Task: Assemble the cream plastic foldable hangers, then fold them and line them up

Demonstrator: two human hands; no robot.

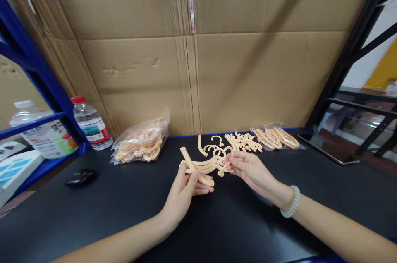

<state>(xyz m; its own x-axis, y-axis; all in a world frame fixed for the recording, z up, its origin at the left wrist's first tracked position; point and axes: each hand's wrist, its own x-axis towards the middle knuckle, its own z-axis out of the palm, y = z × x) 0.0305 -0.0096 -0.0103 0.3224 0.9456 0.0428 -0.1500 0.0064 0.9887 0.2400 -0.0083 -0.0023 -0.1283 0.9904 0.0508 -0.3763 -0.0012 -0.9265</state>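
Observation:
My left hand is closed around a small bunch of curved peach plastic hanger arms, held just above the black table. My right hand pinches a small peach hook piece at the right end of that bunch. Loose peach hook pieces lie on the table just behind both hands. A pile of small peach parts sits behind my right hand.
A clear bag of peach parts lies at the left, another bag at the right. A water bottle, a black mouse and a tablet rest on the table. Cardboard walls the back.

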